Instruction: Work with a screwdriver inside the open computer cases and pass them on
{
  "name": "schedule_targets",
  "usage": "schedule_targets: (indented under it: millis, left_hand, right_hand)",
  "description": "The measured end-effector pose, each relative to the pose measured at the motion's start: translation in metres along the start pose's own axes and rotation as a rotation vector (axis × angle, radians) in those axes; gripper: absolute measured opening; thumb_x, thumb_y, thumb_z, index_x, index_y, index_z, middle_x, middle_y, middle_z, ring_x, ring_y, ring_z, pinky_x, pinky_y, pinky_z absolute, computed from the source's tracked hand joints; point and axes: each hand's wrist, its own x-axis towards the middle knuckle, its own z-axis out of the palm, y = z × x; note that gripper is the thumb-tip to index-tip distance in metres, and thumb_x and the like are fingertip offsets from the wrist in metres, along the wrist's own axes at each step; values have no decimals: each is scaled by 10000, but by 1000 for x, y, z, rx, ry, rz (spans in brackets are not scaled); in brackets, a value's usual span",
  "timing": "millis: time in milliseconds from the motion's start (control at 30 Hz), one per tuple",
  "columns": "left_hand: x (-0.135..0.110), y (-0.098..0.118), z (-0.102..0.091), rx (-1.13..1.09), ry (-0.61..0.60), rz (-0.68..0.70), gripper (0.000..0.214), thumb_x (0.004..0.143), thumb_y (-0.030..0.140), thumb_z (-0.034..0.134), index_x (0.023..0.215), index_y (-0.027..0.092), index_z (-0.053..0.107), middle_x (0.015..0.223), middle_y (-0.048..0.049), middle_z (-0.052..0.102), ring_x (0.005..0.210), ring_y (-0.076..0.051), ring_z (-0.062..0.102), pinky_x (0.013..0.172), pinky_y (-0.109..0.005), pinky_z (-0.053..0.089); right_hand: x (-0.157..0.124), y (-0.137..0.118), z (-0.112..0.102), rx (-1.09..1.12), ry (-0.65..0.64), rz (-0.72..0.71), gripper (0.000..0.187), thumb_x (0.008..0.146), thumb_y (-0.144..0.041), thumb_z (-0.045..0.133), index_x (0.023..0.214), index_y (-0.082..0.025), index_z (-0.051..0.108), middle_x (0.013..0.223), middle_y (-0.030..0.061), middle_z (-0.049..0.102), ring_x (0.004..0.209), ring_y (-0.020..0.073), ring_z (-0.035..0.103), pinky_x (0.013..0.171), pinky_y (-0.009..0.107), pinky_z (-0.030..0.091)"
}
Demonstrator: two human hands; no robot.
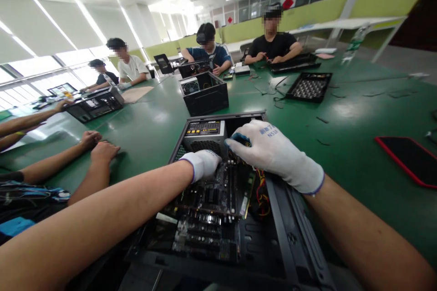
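An open black computer case point(287, 227) lies in front of me with its inside facing up. Near the far end sits a power supply point(206, 129) with a yellow and black label. My left hand point(204, 164), in a white glove, reaches in between the power supply and the motherboard point(211, 193); its fingertips are hidden. Also gloved, my right hand point(261, 145) bends over the case's right side beside the power supply. Its thumb and fingers curl together, and what they grip is hidden. A memory stick point(248, 195) and red and yellow cables point(262, 193) lie below it.
Beyond my case, another open computer case point(205, 95) stands on the green table point(358, 113). A black perforated panel point(310, 86) lies right of it, and a red-edged black mat point(409, 159) farther right. A person's hands point(102, 150) rest at left. Several people sit across.
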Motion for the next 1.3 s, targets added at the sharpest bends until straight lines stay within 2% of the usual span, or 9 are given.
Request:
schedule_targets:
  millis: [200, 367, 533, 667, 867, 1067, 1200, 1300]
  left_hand:
    - [0, -1, 3, -8, 30, -10, 526, 751, 304, 766, 1245, 155, 667, 1235, -144, 712, 1187, -302, 656, 1090, -368, 467]
    - [0, 0, 1, -4, 15, -4, 394, 815, 295, 706, 1182, 152, 705, 1162, -132, 739, 1153, -286, 675, 1078, -348, 475]
    - [0, 1, -2, 6, -11, -14, 510, 735, 229, 773, 1229, 137, 689, 1249, -149, 708, 1187, -312, 655, 1085, -373, 476]
    - [0, 2, -2, 1, -6, -10, 529, 750, 231, 759, 1268, 168, 673, 1294, -131, 691, 1221, -302, 637, 1094, -371, 470]
    - [0, 2, 0, -2, -10, -21, 427, 772, 239, 736, 1190, 157, 709, 1234, -142, 716, 1148, -308, 678, 1053, -385, 505]
    - [1, 2, -1, 8, -24, -32, 486, 718, 267, 797, 1182, 152, 713, 1204, -138, 728, 1143, -294, 676, 1068, -358, 485]
    - [2, 4, -2, 31, -56, -25, 548, 672, 269, 827, 1197, 169, 706, 1228, -133, 717, 1160, -297, 664, 1059, -360, 488]
    - [1, 5, -4, 50, -93, -3, 501, 668, 301, 820, 1143, 172, 724, 1165, -128, 737, 1095, -306, 689, 1005, -371, 524]
  right_hand:
    - [0, -1, 0, -35, 0, -14, 446, 984, -511, 457, 936, -176, 747, 893, 78, 733, 848, 208, 629, 792, 308, 412]
    - [1, -2, -1, -73, -4, 1, 465, 977, -525, 461, 963, -165, 755, 893, 92, 734, 841, 218, 636, 766, 315, 412]
    - [1, -3, -1, -75, -6, 6, 470, 971, -539, 472, 965, -163, 753, 896, 87, 737, 828, 216, 637, 743, 311, 406]
    - [1, -3, -1, -76, -1, -7, 470, 976, -535, 466, 939, -162, 750, 879, 83, 731, 814, 206, 629, 733, 307, 398]
    - [1, -3, -1, -78, -12, -9, 463, 974, -529, 467, 929, -165, 749, 866, 78, 724, 790, 202, 626, 720, 307, 399]
    - [0, -1, 1, -94, 1, -18, 476, 973, -541, 467, 990, -155, 745, 917, 92, 729, 852, 224, 635, 755, 316, 405]
    - [0, -1, 1, -84, -2, -26, 477, 981, -538, 454, 950, -162, 747, 865, 81, 718, 794, 205, 619, 710, 306, 388]
    - [0, 0, 1, -67, -4, -34, 464, 984, -524, 456, 926, -165, 744, 858, 77, 715, 790, 198, 613, 705, 301, 385]
